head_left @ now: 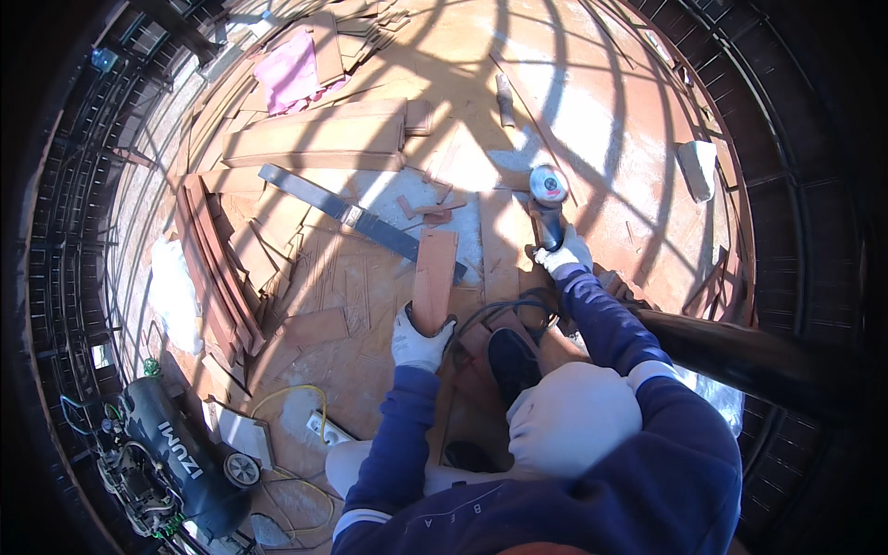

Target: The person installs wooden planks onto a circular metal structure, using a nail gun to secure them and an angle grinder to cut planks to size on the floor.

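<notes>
In a white glove, my left hand [422, 344] grips the near end of a short reddish-brown board [435, 274]. The board's far end overlaps a long dark metal bar [384, 233] that lies slantwise. My right hand [566, 252], also gloved, is closed around the body of an angle grinder [549, 222]. The grinder's round disc [548, 186] faces up at the far end, apart from the board. Whether the disc is spinning cannot be made out. Small broken pieces [435, 215] lie just beyond the board.
Stacked boards [319, 134] lie at the far left, with a pink cloth [289, 72] beyond. Nearer, long boards [217, 264] lean together. An air compressor [176, 453] and power strip [326, 427] are at lower left. A dark cable [518, 302] loops near my shoe; a dark pole [740, 356] crosses at right.
</notes>
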A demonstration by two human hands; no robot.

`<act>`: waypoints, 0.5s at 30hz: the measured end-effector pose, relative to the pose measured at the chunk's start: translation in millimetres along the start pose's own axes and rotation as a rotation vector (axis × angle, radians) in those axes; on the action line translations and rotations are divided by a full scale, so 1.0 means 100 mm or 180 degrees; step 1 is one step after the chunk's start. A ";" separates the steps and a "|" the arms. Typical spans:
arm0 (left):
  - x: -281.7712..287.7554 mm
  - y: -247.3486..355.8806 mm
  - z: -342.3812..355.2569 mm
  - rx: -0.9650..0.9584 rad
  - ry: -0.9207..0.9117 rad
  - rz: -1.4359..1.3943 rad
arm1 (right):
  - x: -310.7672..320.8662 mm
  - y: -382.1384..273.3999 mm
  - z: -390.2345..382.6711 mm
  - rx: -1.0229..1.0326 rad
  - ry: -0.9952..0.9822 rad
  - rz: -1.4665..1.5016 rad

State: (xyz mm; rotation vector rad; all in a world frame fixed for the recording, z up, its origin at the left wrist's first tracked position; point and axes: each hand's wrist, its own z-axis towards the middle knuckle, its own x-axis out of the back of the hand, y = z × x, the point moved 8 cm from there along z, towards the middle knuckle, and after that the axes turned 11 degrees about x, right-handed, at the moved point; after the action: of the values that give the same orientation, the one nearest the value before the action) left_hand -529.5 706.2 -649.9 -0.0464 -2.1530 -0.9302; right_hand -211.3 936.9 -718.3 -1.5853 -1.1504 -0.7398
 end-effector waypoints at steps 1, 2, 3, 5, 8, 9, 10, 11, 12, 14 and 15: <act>0.02 0.03 -0.02 -0.0060 0.0055 0.0054 | 0.00 0.00 0.00 -0.0022 -0.0062 0.0004; 0.05 0.07 -0.04 -0.0119 0.0110 0.0108 | 0.02 -0.01 -0.03 -0.0004 -0.0007 -0.0022; 0.07 0.10 -0.06 -0.0122 0.0126 0.0106 | 0.04 0.00 -0.04 0.0001 0.0060 -0.0052; 0.13 0.17 -0.08 -0.0133 0.0152 0.0105 | 0.00 -0.03 -0.04 0.0009 -0.0014 0.0020; 0.15 0.15 -0.08 -0.0074 0.0207 -0.0020 | -0.02 0.03 -0.01 0.0054 0.0064 0.0035; 0.14 0.10 -0.06 -0.0038 0.0178 -0.0056 | 0.01 0.01 -0.02 0.0045 0.0003 0.0057; 0.13 0.05 -0.03 -0.0003 0.0147 -0.0090 | 0.03 -0.02 -0.04 0.0033 -0.0056 0.0080; 0.11 0.02 -0.02 0.0031 0.0117 -0.0122 | 0.05 -0.05 -0.06 0.0021 -0.0116 0.0105; 0.11 0.01 -0.01 0.0029 0.0097 -0.0127 | 0.08 -0.08 -0.09 0.0021 -0.0045 0.0103; 0.12 0.02 -0.01 0.0032 0.0063 -0.0136 | 0.14 -0.09 -0.11 0.0011 -0.0007 0.0121; 0.11 -0.02 -0.01 0.0131 -0.0030 -0.0231 | 0.14 -0.11 -0.13 0.0027 -0.0006 0.0128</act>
State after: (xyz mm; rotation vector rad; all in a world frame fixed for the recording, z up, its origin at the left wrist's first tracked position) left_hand -537.4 701.6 -643.6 0.0480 -2.1942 -0.9281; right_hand -215.6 929.8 -698.0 -1.5976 -1.1185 -0.7064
